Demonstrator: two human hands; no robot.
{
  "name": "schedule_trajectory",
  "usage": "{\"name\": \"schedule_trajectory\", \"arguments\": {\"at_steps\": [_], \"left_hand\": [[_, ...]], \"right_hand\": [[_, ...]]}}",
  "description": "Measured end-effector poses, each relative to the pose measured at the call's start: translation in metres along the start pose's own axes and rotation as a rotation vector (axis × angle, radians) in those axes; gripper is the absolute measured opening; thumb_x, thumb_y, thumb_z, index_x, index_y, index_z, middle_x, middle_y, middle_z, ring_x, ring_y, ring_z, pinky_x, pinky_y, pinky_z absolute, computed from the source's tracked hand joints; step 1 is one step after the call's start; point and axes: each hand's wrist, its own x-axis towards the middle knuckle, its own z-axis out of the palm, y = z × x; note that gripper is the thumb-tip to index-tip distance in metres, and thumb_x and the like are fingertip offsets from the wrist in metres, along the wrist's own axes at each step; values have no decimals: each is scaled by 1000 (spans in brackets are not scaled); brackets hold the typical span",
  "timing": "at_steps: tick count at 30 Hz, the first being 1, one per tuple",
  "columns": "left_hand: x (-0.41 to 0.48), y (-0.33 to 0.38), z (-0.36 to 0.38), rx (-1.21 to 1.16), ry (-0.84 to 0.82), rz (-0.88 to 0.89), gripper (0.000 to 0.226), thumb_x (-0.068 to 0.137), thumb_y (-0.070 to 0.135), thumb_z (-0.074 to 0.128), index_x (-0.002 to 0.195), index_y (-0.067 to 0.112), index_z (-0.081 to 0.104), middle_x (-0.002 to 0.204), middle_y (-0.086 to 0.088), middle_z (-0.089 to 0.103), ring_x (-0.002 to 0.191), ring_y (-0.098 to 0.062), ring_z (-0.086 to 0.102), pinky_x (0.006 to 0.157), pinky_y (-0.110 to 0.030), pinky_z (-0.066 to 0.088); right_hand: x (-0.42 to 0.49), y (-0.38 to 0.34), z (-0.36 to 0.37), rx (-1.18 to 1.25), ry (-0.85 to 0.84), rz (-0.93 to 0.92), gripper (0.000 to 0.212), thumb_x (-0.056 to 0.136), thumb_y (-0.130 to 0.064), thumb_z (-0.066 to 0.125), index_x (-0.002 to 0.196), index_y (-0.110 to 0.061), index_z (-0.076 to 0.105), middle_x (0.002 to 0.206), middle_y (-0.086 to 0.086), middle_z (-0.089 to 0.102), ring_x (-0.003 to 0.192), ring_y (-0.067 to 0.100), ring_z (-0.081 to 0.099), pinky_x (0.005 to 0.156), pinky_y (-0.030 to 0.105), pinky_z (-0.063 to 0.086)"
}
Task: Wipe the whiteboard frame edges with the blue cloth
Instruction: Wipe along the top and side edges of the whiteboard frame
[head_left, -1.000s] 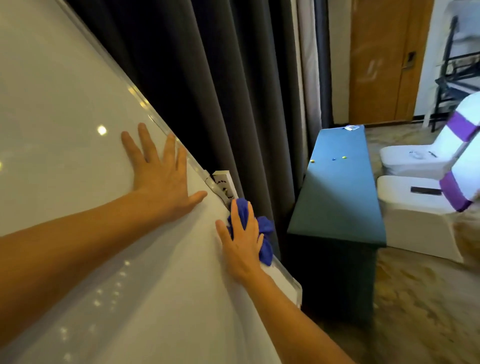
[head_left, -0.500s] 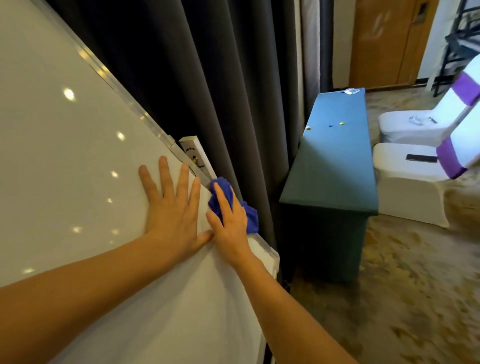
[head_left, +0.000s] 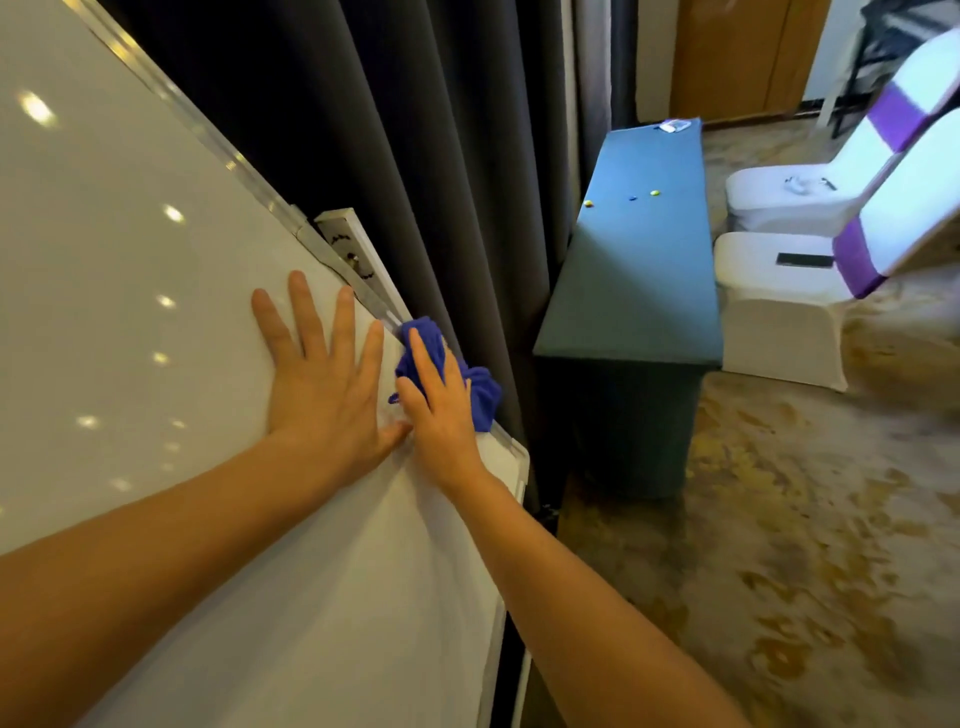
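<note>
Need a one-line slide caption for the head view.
Right hand presses a blue cloth against the whiteboard frame while the left hand lies flat on the board.

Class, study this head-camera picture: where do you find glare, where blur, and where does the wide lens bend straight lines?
Head view: bright ceiling-light spots glare on the whiteboard; the carpet at lower right smears with blur; the whiteboard frame slants and bows, and the green table tapers from the wide lens.
</note>
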Motion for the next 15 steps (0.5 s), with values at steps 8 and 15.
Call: {"name": "schedule_trajectory", "arguments": {"at_steps": [8, 15], "left_hand": [[2, 8, 9, 17, 55, 14, 112, 70, 89, 6, 155, 18, -5, 159, -28, -11, 134, -66, -16, 104, -79, -5], [-14, 28, 12, 21, 54, 10, 109, 72, 87, 7, 154, 17, -7, 158, -30, -13, 132, -68, -19, 99, -81, -10]], "right_hand": [[-42, 112, -49, 209, 217, 594, 47, 103, -37, 37, 150, -28, 34, 147, 7, 45, 130, 25, 44, 111, 43, 33], [-74, 90, -36, 658, 411, 895, 67, 95, -58, 44, 147, -18, 38, 132, 8, 53, 112, 25, 51, 104, 41, 38]]}}
